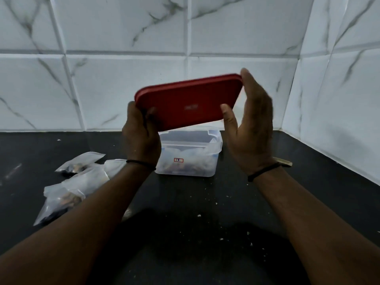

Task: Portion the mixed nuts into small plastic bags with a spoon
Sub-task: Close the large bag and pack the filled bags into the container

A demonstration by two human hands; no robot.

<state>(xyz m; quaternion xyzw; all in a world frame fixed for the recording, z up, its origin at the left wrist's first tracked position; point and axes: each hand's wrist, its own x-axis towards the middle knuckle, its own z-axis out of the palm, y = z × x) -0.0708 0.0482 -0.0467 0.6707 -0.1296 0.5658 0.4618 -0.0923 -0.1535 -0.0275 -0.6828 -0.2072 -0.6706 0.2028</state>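
Two hands (141,132) (251,124), one red lid (188,101), one tub (191,159), about four filled bags (72,188).

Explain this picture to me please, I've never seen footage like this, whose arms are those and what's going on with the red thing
The single picture comes from a camera worn on a person's head, looking forward and down, so the two arms are the wearer's own. No machine is involved. The left hand grips one end of a red lid, held tilted in the air; the right hand steadies the other end with straight fingers. Below it, on the black counter, stands an uncovered clear plastic container with nuts showing dimly through its wall. To the left lie small plastic bags, some already holding nuts. Marble-patterned tiles cover the walls behind.
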